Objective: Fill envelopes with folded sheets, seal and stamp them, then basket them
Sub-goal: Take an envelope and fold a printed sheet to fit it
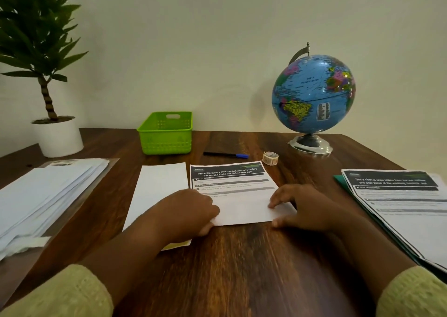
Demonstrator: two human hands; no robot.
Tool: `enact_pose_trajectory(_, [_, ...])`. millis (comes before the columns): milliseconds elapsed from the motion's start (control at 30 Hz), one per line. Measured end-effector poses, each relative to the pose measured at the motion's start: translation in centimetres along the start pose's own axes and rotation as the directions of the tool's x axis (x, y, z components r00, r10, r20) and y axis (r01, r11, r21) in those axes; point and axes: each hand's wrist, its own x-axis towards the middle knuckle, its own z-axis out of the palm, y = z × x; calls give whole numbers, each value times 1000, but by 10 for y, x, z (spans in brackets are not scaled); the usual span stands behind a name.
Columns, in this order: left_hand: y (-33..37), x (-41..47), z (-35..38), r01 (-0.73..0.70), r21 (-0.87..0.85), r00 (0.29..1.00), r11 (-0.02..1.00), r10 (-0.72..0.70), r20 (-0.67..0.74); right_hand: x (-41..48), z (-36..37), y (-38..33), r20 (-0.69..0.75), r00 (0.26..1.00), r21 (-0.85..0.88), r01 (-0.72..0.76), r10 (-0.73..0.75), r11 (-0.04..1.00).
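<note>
A printed sheet with a black header lies on the wooden desk, its near part folded up over itself. My left hand presses the fold's left corner and my right hand presses its right corner, fingers flat on the paper. A long white envelope lies just left of the sheet, partly under my left wrist. A green plastic basket stands at the back. A roll of sticker tape and a black pen with a blue cap lie beyond the sheet.
A stack of white envelopes in clear wrap lies at the left. More printed sheets on a green folder sit at the right edge. A globe stands back right, a potted plant back left.
</note>
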Motion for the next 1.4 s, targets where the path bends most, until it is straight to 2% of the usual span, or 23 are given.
enact_pose_trajectory(133, [4, -1, 10, -66, 30, 977, 997, 71, -202, -1, 0, 0, 17, 1000, -41, 13, -12, 999])
enact_pose_trajectory(200, [2, -6, 15, 8, -47, 930, 999, -25, -367, -1, 0, -1, -8, 1000, -40, 29, -30, 999])
enact_pose_trajectory(267, [-4, -9, 18, 72, -272, 857, 960, -199, -475, 0, 0, -1, -97, 994, 4, 44, -43, 999])
enact_pose_trajectory(367, [-12, -10, 20, 97, -625, 743, 774, -474, -472, 0, -1, -3, -291, 956, 159, 76, -26, 984])
enact_pose_trajectory(433, [-17, -10, 24, 95, -723, 685, 684, -572, -451, 0, -2, -4, -402, 915, 260, 78, 34, 962])
enact_pose_trajectory(500, [-20, -8, 28, 128, -762, 670, 635, -622, -406, 2, -2, -3, -483, 870, 301, 56, 102, 952])
enact_pose_trajectory(600, [-24, -7, 38, 236, -757, 733, 609, -623, -273, 6, 0, -1, -494, 859, 230, -25, 139, 973])
enact_pose_trajectory(700, [-27, -9, 47, 338, -580, 807, 742, -545, -227, 10, 6, 3, -395, 914, 2, -101, 94, 995])
enact_pose_trajectory(833, [-30, -10, 45, 261, -478, 896, 839, -395, -203, 16, 10, 10, -213, 977, -190, -56, 15, 980])
enact_pose_trajectory(900, [-30, -10, 46, 226, -468, 945, 854, -309, -107, 17, 11, 11, -179, 983, -197, -67, 31, 978])
enact_pose_trajectory(967, [-31, -9, 45, 214, -464, 958, 860, -277, -71, 16, 10, 12, -153, 986, -162, -84, 58, 983])
enact_pose_trajectory(1100, [-33, -8, 41, 195, -406, 948, 893, -278, -157, 10, 8, 9, -33, 996, -141, -84, 80, 986])
enact_pose_trajectory(1200, [-22, -10, 32, 80, -239, 932, 968, -158, -326, 7, 6, 4, -15, 996, -151, -89, 87, 985])
enact_pose_trajectory(1267, [-12, -10, 24, 56, -157, 889, 986, -121, -442, 4, 3, 1, -42, 997, -155, -70, 64, 985])
enact_pose_trajectory(1333, [-5, -9, 18, 83, -310, 822, 947, -241, -516, 2, 1, 0, -111, 994, -119, -35, 21, 992])
enact_pose_trajectory(1400, [-4, -10, 14, 110, -551, 710, 827, -453, -539, -1, -2, -3, -248, 969, 8, -5, 7, 1000])
